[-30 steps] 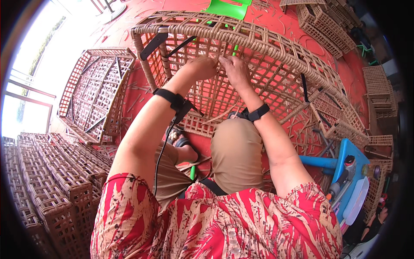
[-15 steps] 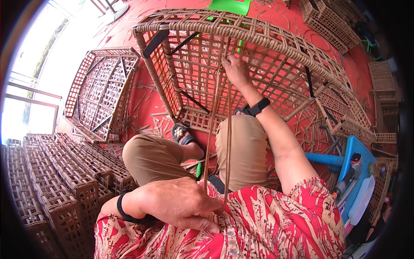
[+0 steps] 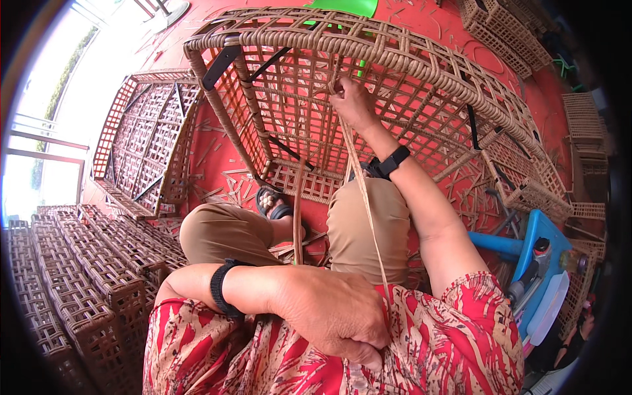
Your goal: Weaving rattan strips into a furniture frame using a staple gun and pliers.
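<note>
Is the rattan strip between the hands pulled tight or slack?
Tight: the strip runs straight from the right hand to the left hand.

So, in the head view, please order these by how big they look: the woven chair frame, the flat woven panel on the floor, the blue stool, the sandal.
Largest to smallest:
1. woven chair frame
2. flat woven panel
3. blue stool, partly hidden and near the bent rim, so unsure
4. sandal
</note>
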### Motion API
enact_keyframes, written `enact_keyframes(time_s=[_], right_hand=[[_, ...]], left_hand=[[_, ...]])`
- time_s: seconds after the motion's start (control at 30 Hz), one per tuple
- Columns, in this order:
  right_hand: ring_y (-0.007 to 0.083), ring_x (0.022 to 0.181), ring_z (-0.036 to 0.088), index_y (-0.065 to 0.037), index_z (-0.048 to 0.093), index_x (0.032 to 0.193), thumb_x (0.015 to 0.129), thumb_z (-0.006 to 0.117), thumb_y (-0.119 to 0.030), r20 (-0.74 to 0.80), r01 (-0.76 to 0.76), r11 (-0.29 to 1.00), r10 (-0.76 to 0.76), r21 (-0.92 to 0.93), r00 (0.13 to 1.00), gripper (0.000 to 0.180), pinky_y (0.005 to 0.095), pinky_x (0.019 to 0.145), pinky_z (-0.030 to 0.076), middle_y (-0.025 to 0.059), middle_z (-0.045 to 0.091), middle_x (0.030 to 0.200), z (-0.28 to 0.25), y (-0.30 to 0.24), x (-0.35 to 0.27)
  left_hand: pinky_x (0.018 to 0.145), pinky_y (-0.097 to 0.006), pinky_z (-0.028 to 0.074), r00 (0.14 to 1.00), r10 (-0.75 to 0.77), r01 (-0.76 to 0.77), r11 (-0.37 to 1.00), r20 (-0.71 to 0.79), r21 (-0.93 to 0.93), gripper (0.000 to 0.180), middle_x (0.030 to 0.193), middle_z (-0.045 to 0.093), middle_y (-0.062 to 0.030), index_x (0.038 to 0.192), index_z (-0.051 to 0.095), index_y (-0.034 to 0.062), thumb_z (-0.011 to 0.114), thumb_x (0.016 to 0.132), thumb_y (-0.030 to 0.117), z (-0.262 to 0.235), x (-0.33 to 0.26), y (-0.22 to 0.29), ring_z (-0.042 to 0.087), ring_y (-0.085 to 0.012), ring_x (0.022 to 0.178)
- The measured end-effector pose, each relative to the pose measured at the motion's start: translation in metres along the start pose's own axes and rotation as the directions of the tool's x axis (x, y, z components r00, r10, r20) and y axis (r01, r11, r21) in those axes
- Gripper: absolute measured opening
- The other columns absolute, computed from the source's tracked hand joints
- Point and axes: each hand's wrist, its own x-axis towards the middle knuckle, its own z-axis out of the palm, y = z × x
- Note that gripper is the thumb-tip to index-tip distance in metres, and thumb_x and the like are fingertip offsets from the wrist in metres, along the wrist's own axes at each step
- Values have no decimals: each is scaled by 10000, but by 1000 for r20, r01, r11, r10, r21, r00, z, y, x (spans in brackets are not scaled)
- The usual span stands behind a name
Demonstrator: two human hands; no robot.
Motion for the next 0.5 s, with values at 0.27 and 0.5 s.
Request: enact_keyframes(time_s=[0.27,0.5], right_hand=[[415,807,578,10,562,895,767,489,-55,14,261,965,-261,-20,965,161,478,692,454,237,587,835,-14,9,-4],[435,796,576,23,544,884,756,490,-40,3,275,958,-276,-78,961,152,494,702,458,257,584,812,-8,5,-3]], left_hand=[[608,-319,458,596,-710,552,702,-375,-451,311,714,607,-105,885,629,-5,589,921,301,-61,-36,-47,607,-191,664],[641,-365,496,379,478,905,-16,-792,424,274,806,593,-103,1046,579,46,640,816,182,-163,-101,-193,625,-270,752]])
